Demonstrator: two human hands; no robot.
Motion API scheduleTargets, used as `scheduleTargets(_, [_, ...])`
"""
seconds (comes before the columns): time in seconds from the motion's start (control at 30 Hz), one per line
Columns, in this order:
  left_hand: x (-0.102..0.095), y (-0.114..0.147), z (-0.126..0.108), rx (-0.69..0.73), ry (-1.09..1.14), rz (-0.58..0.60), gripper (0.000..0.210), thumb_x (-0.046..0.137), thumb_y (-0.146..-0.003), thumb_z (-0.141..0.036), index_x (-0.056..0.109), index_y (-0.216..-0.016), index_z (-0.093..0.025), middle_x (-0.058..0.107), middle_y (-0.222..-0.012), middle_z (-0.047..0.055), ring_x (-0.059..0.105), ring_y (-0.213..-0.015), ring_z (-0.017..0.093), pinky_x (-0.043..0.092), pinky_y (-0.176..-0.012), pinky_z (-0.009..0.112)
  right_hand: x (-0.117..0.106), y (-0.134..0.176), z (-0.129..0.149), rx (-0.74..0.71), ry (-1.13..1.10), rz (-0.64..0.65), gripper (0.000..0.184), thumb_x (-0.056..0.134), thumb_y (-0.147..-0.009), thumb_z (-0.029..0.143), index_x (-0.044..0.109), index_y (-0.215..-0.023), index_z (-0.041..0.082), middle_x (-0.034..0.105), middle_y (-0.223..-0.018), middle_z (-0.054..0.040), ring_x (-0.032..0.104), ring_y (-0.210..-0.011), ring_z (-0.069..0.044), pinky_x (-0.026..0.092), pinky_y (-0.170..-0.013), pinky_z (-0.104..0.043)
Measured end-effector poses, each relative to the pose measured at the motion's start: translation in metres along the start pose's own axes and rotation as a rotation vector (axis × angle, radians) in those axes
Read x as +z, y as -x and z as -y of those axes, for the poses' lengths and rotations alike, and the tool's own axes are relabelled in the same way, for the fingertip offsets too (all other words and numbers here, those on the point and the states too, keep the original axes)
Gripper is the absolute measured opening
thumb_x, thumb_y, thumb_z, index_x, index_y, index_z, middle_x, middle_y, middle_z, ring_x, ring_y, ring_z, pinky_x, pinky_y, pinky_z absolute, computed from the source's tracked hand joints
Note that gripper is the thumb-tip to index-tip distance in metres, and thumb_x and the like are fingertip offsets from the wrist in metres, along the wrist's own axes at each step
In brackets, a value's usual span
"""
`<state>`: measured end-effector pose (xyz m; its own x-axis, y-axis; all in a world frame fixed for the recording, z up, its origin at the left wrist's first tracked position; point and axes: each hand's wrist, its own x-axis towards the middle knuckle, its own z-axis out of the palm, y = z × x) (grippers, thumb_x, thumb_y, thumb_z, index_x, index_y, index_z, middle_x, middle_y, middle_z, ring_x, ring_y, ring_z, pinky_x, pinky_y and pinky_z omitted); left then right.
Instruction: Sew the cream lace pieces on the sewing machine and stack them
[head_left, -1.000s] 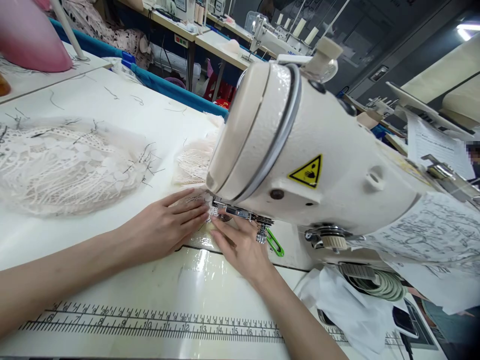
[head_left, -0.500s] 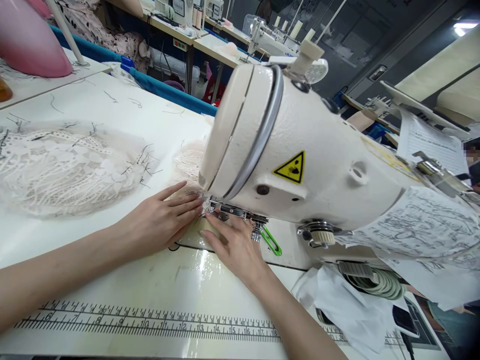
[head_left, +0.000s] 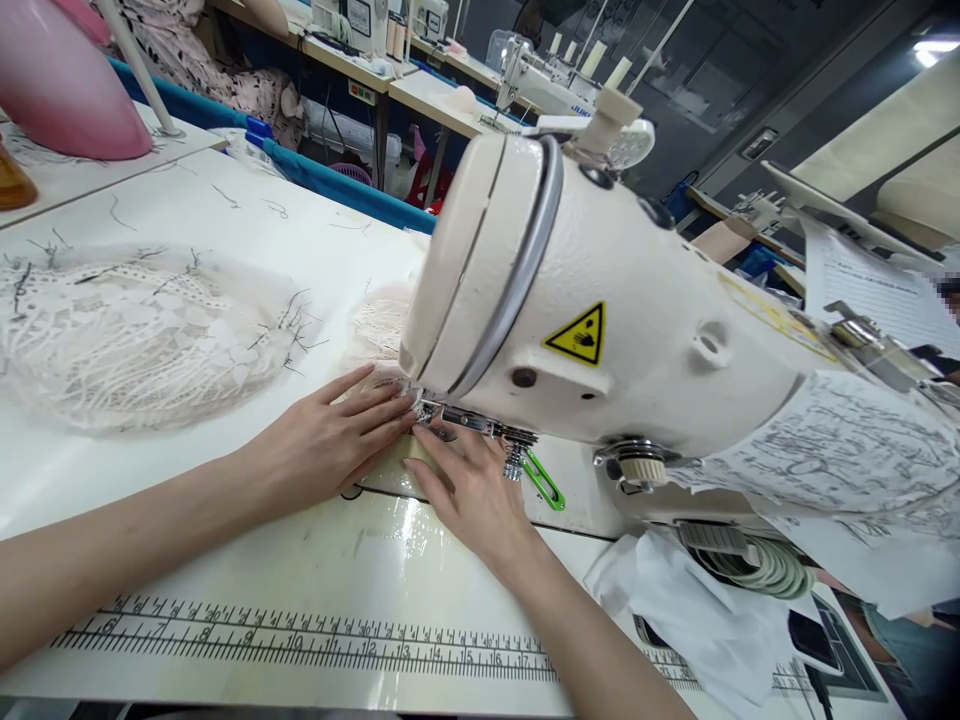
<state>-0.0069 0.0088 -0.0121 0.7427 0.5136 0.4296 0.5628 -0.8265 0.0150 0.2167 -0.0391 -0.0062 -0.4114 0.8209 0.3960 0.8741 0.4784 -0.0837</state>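
Observation:
In the head view my left hand lies flat, its fingers stretched over pale lace fabric beside the sewing machine's needle area. My right hand rests on the machine bed, thumb and fingers apart, with some fingertips hidden under the presser parts. The sewing machine leans across the view, its head covering part of the lace. A green clip-like tool lies just right of my right hand. More lace pieces with dark loose threads are spread at the left.
A ruler strip runs along the table's front. White cloth and a phone lie at the lower right. At the upper left stands a pink rounded object. Behind a blue fabric edge are other sewing machines.
My left hand has slid slightly right, towards the needle area, with its fingertips nearer the presser parts. My right hand has barely moved. The whole view has shifted a little.

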Motion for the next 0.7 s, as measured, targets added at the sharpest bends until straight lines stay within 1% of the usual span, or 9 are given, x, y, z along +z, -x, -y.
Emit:
scheduleTargets(0.17, [-0.002, -0.002, 0.000, -0.009, -0.017, 0.004, 0.039, 0.036, -0.104, -0.025, 0.064, -0.132, -0.020, 0.067, -0.133, 0.007, 0.053, -0.135, 0.025, 0.029, -0.122, 0.048, -0.003, 0.001, -0.002, -0.013, -0.046, -0.055, 0.030, 0.051, -0.102, 0.044, 0.073, -0.113, 0.027, 0.073, -0.118, -0.0058, 0.071, -0.091, -0.019, 0.051, -0.092, -0.036])
scheduleTargets(0.27, [-0.004, -0.004, -0.001, -0.042, -0.035, 0.037, 0.039, 0.036, -0.104, -0.027, 0.064, -0.130, -0.022, 0.069, -0.131, 0.005, 0.054, -0.134, 0.025, 0.030, -0.122, 0.049, -0.003, 0.001, -0.002, -0.015, -0.058, -0.066, 0.030, 0.051, -0.102, 0.043, 0.073, -0.112, 0.027, 0.074, -0.118, -0.0053, 0.071, -0.090, -0.018, 0.050, -0.091, -0.036])
scheduleTargets(0.33, [-0.005, -0.005, -0.001, -0.043, -0.050, 0.042, 0.039, 0.036, -0.105, -0.027, 0.064, -0.130, -0.020, 0.068, -0.131, 0.006, 0.055, -0.134, 0.025, 0.030, -0.122, 0.049, -0.003, 0.001, -0.002, -0.016, -0.050, -0.071, 0.030, 0.051, -0.102, 0.044, 0.073, -0.112, 0.027, 0.074, -0.118, -0.0052, 0.072, -0.089, -0.018, 0.050, -0.090, -0.035])
scheduleTargets(0.43, [-0.005, -0.006, -0.001, -0.028, -0.082, 0.022, 0.040, 0.035, -0.105, -0.026, 0.065, -0.129, -0.016, 0.067, -0.133, 0.009, 0.055, -0.134, 0.027, 0.030, -0.121, 0.050, -0.003, 0.002, -0.003, -0.010, -0.037, -0.099, 0.030, 0.050, -0.103, 0.044, 0.073, -0.111, 0.028, 0.075, -0.117, -0.0035, 0.072, -0.087, -0.018, 0.049, -0.086, -0.034])
scheduleTargets(0.57, [-0.002, -0.006, -0.004, -0.028, -0.108, -0.015, 0.039, 0.036, -0.105, -0.027, 0.065, -0.128, -0.015, 0.068, -0.131, 0.009, 0.056, -0.132, 0.027, 0.034, -0.120, 0.050, -0.002, 0.002, -0.006, 0.005, -0.022, -0.148, 0.028, 0.049, -0.103, 0.043, 0.072, -0.110, 0.029, 0.075, -0.115, -0.0006, 0.071, -0.083, -0.017, 0.045, -0.088, -0.036])
scheduleTargets(0.63, [-0.003, -0.007, -0.007, -0.032, -0.122, -0.043, 0.037, 0.039, -0.105, -0.028, 0.066, -0.127, -0.015, 0.070, -0.128, 0.009, 0.058, -0.130, 0.027, 0.036, -0.118, 0.050, -0.002, 0.002, -0.009, 0.000, -0.030, -0.164, 0.028, 0.048, -0.104, 0.041, 0.073, -0.105, 0.028, 0.076, -0.111, -0.0003, 0.071, -0.082, -0.017, 0.044, -0.088, -0.036])
scheduleTargets(0.7, [-0.009, -0.009, -0.008, -0.047, -0.149, -0.074, 0.033, 0.043, -0.105, -0.029, 0.066, -0.125, -0.017, 0.072, -0.123, 0.008, 0.060, -0.126, 0.026, 0.040, -0.116, 0.049, -0.002, 0.001, -0.012, -0.012, -0.041, -0.179, 0.028, 0.048, -0.104, 0.038, 0.073, -0.097, 0.027, 0.077, -0.106, -0.0008, 0.071, -0.081, -0.017, 0.043, -0.086, -0.034])
